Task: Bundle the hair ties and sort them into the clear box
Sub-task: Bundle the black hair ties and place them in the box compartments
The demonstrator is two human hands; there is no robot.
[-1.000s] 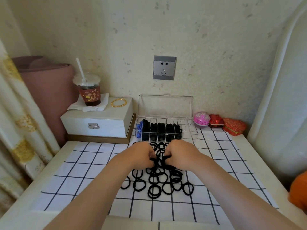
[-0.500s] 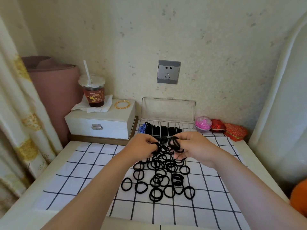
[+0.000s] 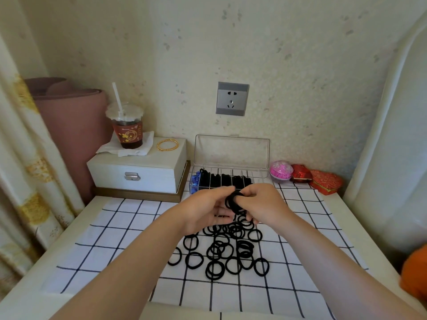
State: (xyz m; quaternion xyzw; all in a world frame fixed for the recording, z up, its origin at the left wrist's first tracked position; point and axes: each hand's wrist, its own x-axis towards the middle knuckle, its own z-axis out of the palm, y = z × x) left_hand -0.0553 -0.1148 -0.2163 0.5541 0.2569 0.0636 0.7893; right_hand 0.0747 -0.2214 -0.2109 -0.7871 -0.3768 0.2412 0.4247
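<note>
Drawn closer than before, the left hand [image 3: 204, 210] and right hand [image 3: 264, 204] pinched one bundle of hair ties [image 3: 234, 202] in curled fingers. It hung over the loose ties [image 3: 221, 252], near the clear box [image 3: 258, 177].

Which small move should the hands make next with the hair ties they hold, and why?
Probably carry the small bunch of black elastic hair ties forward into the clear plastic compartment box: left hand and right hand both pinch it, and the box's right-end compartments look empty.

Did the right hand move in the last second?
Yes: the right hand rose off the pile of hair ties toward the clear box, now overlapping its front edge.
</note>
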